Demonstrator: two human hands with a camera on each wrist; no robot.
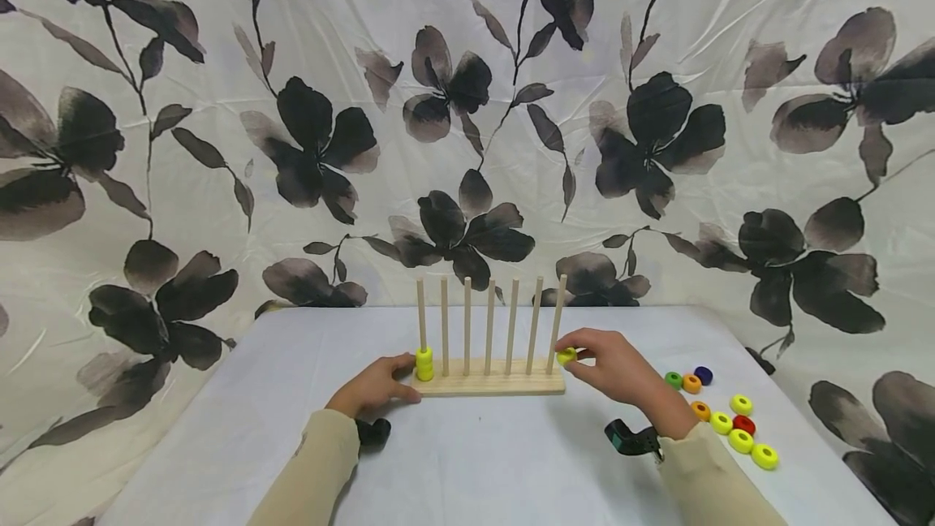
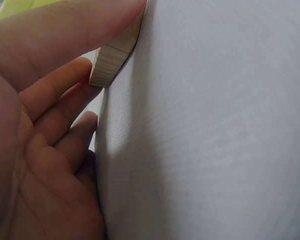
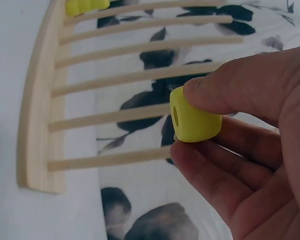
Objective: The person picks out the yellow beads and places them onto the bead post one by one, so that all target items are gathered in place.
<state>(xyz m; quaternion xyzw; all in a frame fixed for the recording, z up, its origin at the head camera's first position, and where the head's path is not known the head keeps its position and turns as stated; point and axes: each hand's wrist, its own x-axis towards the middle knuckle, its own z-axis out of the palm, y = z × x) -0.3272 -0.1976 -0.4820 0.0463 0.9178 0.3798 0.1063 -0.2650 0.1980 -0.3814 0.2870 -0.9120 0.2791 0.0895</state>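
White cloth-covered table (image 1: 475, 461), floral-print fabric backdrop (image 1: 453, 128) behind. Pale wooden seven-peg rack (image 1: 489, 385) sits between the hands; left hand (image 1: 371, 386) holds its left end, thumb in front. Right hand (image 1: 615, 365) pinches a glossy yellow plastic-looking bead (image 3: 204, 122) just beside the rightmost peg, hole facing the base. Right forearm separates rack from loose green, orange, blue, red and yellow beads (image 1: 741, 446). Leftmost peg (image 1: 421, 315) carries a yellow bead stack (image 1: 424, 372).

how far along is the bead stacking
Done: yellow beads stacked on the leftmost peg. In hand: another yellow bead, pinched by the right hand; the left hand holds the wooden base. Probably left: six bare pegs, and loose beads on the table.
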